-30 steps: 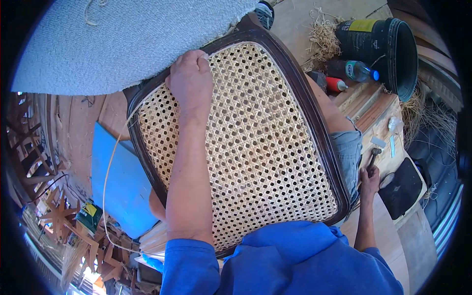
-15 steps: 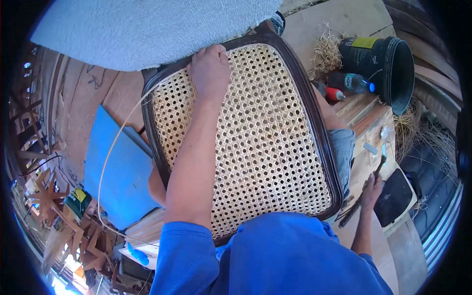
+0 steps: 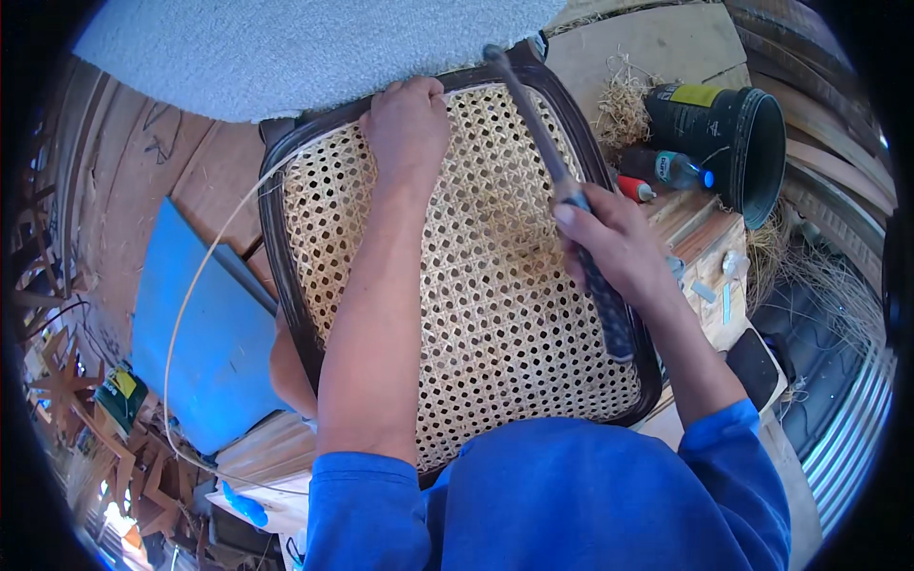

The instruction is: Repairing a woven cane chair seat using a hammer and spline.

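Observation:
A dark-framed cane panel (image 3: pixel 505 362) with an octagonal weave fills the middle. My left hand (image 3: pixel 405 124) rests at its top edge, fingers curled at the groove; whatever the fingertips hold is hidden. A pale cane strip (image 3: pixel 211 252) loops from the upper left corner down the left side. My right hand (image 3: pixel 614 243) grips the dark handle of a long-necked hammer (image 3: pixel 533 124), raised over the panel's right part, with the head near the top rail. A pale textured cloth (image 3: pixel 314 52) covers the area beyond the top rail.
At the upper right are a black bucket (image 3: pixel 766 157), a plastic bottle (image 3: pixel 681 171), a red tube (image 3: pixel 633 187) and wood shavings (image 3: pixel 624 109). A blue board (image 3: pixel 200 324) lies left, near wooden cut-outs (image 3: pixel 71 381). A black flat object (image 3: pixel 752 366) sits on the right-hand wooden bench.
My right hand has lifted the hammer from the bench at the right and swung it up and leftward over the panel. My left hand stays at the top edge.

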Motion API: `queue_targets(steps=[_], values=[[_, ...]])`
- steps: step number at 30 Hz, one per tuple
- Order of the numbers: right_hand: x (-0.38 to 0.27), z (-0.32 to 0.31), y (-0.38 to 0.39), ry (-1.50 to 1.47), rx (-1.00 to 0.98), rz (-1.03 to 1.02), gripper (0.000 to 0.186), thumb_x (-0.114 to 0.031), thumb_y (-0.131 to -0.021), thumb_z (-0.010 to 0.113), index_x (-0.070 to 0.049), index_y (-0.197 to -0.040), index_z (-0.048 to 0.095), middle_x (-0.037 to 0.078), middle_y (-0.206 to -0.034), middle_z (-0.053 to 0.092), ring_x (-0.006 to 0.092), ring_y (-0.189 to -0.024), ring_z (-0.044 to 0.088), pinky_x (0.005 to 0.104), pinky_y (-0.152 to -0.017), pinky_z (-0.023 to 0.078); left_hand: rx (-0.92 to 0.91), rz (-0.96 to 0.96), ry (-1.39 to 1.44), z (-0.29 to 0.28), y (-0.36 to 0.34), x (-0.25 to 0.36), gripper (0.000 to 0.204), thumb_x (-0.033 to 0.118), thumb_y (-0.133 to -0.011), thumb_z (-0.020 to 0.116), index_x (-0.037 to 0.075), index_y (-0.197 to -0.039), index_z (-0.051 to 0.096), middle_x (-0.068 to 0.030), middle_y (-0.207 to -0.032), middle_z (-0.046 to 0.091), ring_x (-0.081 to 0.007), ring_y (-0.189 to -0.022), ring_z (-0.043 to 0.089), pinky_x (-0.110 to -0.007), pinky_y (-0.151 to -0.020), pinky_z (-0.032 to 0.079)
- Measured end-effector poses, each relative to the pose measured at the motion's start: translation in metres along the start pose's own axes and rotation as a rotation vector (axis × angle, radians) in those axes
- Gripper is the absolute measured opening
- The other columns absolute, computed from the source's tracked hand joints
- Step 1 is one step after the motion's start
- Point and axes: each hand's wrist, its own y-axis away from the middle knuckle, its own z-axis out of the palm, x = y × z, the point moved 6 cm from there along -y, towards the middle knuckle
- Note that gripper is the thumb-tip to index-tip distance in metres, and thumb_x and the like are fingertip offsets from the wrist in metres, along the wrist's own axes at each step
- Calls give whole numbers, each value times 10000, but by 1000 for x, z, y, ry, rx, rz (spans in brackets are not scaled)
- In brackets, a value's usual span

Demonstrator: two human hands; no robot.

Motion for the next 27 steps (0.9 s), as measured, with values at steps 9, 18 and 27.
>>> queue_targets(steps=[9,18,27], values=[[-5,19,-36,196,-33,-56,305,-317,-944,538,-14,-925,549,21,-689,539,90,-527,533,246,-490,425,3,-27,9,-3,0,-1,182,200,-892,567,124,-965,715,-82,-998,682,-276,-989,597,-457,-860,419],[-8,11,-40,635,114,-158,311,-290,-962,528,5,-1051,573,24,-704,538,81,-558,520,252,-523,444,-65,-70,31,-3,-3,2,184,180,-893,569,112,-975,719,-117,-985,687,-298,-994,601,-464,-883,408],[-25,15,-31,496,160,-280,290,-267,-955,543,2,-1053,589,9,-683,511,71,-581,509,262,-514,416,-34,-72,80,2,-4,-3,176,198,-880,589,126,-955,731,-134,-977,692,-323,-987,613,-482,-892,418]])
